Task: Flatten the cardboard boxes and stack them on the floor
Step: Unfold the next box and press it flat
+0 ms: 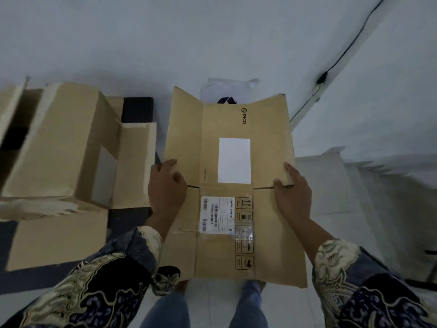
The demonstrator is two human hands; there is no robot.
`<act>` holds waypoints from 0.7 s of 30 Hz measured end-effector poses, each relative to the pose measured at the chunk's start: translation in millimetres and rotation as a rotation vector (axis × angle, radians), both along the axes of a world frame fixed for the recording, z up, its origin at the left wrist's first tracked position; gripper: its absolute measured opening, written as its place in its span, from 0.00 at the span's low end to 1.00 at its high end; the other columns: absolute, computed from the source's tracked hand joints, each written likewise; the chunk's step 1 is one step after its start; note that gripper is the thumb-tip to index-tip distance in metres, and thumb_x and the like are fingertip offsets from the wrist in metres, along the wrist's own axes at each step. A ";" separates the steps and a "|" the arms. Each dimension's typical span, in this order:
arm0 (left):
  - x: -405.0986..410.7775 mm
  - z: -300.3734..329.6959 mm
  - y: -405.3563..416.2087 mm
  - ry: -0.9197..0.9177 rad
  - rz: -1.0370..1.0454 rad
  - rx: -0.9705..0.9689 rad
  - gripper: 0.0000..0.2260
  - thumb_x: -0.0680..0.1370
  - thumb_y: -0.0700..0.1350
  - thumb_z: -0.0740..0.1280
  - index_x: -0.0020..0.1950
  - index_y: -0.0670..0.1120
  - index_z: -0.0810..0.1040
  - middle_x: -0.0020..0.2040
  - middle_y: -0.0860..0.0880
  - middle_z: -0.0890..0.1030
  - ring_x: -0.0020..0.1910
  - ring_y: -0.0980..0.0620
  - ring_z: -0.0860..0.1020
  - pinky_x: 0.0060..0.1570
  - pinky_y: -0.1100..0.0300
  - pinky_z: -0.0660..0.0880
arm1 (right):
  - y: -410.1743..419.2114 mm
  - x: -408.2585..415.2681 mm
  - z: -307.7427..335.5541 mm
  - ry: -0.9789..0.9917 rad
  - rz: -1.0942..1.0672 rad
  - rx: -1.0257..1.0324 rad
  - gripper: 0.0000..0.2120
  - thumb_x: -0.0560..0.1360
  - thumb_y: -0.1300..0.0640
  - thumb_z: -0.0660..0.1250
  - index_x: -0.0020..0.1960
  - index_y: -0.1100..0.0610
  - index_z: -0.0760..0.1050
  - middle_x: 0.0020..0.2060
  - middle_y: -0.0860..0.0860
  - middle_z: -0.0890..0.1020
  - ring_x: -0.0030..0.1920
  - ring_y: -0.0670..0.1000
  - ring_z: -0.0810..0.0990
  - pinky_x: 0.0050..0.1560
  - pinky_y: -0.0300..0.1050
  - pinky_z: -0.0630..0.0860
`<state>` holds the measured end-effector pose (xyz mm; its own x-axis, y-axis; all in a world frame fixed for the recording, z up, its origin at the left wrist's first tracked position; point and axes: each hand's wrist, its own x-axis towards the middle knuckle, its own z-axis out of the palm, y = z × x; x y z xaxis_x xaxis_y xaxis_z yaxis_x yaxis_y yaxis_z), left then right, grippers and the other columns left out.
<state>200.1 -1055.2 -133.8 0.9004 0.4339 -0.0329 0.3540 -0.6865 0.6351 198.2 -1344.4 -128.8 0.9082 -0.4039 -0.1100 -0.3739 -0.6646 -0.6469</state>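
I hold one flattened box [233, 185] level in front of me, above my legs and the pale floor [212, 43]. My left hand [166, 185] is closed on its left edge, thumb on top and fingers underneath, at the slit where the flaps meet the panel. My right hand [293, 192] grips the right edge at the matching slit in the same way. I judge this two-sided hold keeps the panels pressed flat and the sheet from folding open while I carry it to the floor.

Count on the flattened box: one plain white label [234, 160] near its centre, one barcoded shipping label [217, 214] nearer to me, and four handling symbols in a column just right of that label.

To the left of the flattened box, apart from it, stand boxes not yet flattened. I count two with confidence: an upright box [59, 143] with open flaps, and a lower box [56, 235] nearer to me. A further cardboard edge at the far left may be a third; I cannot tell.

Beyond the flattened box's far edge lies one white bag [227, 91], partly hidden. No stack on the floor is visible.
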 end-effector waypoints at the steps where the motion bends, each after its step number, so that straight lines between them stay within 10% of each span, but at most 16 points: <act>1: 2.6 -12.0 -10.3 0.012 0.018 0.004 0.16 0.78 0.40 0.63 0.66 0.48 0.75 0.58 0.43 0.75 0.49 0.44 0.77 0.47 0.56 0.71 | -10.6 8.7 -12.3 0.013 0.019 0.002 0.24 0.78 0.50 0.66 0.73 0.43 0.67 0.59 0.53 0.77 0.60 0.55 0.76 0.56 0.44 0.68; 9: 25.4 -144.9 -80.0 0.090 0.195 0.004 0.16 0.77 0.42 0.64 0.65 0.48 0.76 0.61 0.43 0.74 0.54 0.45 0.77 0.54 0.55 0.72 | -78.2 74.2 -150.8 0.117 0.166 -0.007 0.24 0.79 0.51 0.65 0.74 0.44 0.66 0.58 0.53 0.76 0.57 0.55 0.77 0.52 0.44 0.70; 21: 76.2 -506.9 -77.3 0.023 0.203 0.023 0.15 0.74 0.38 0.68 0.60 0.47 0.80 0.56 0.42 0.78 0.53 0.43 0.78 0.53 0.59 0.71 | -82.1 126.4 -518.5 0.088 0.164 0.064 0.24 0.77 0.51 0.68 0.72 0.45 0.69 0.56 0.52 0.78 0.55 0.54 0.79 0.56 0.44 0.74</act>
<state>276.3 -1132.5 -640.7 0.7932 0.6076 -0.0407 0.5013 -0.6135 0.6102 324.5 -1426.5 -647.3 0.9471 -0.2407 -0.2125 -0.3208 -0.6798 -0.6595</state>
